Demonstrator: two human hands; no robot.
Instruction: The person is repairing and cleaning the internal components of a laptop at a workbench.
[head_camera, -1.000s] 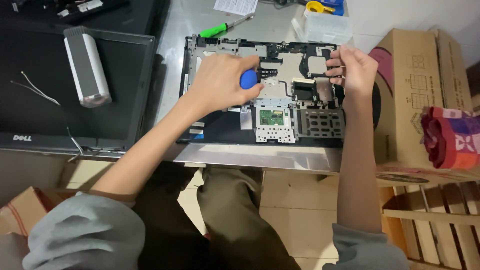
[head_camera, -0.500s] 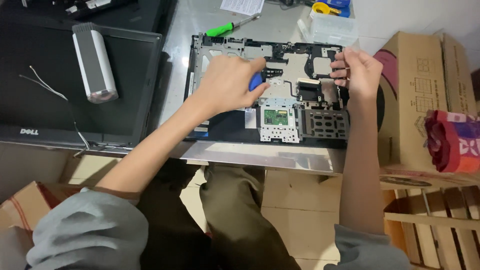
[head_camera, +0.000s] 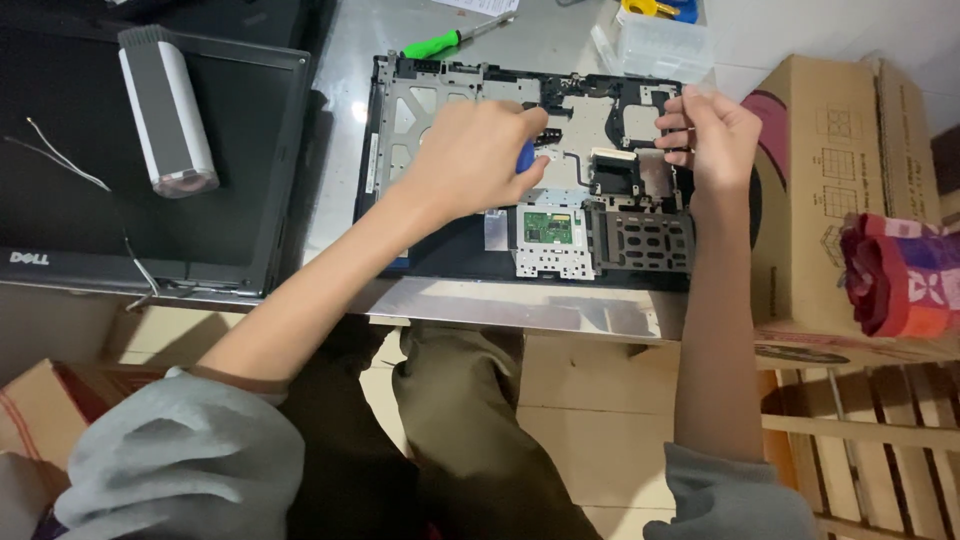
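Nearest, the person's grey sleeves (head_camera: 180, 460) and dark trousers (head_camera: 450, 440) filled the bottom of the view, above a pale tiled floor (head_camera: 590, 400). Just beyond the knees ran the front edge of a metal table (head_camera: 520, 305). On it lay an opened laptop base (head_camera: 400, 130), its metal frame bare, with a small green circuit board (head_camera: 548, 228) and a perforated black panel (head_camera: 645, 242) in its near part.

The left hand (head_camera: 475, 155) rested over the middle of the base, fingers curled shut around a blue-handled screwdriver (head_camera: 524, 157); only a bit of blue handle showed past the knuckles, and the tip was hidden. The right hand (head_camera: 712, 135) hovered at the base's right edge, fingers bent and pinched close together over the frame; whether it held anything small I could not tell.

To the left sat a detached laptop screen (head_camera: 60, 150) with a grey cylinder (head_camera: 168, 112) lying on it. To the right stood a cardboard box (head_camera: 850, 150) with a red cloth (head_camera: 905, 275) on it. Farther off lay a green-handled screwdriver (head_camera: 440, 43) and a clear plastic box (head_camera: 660, 45).
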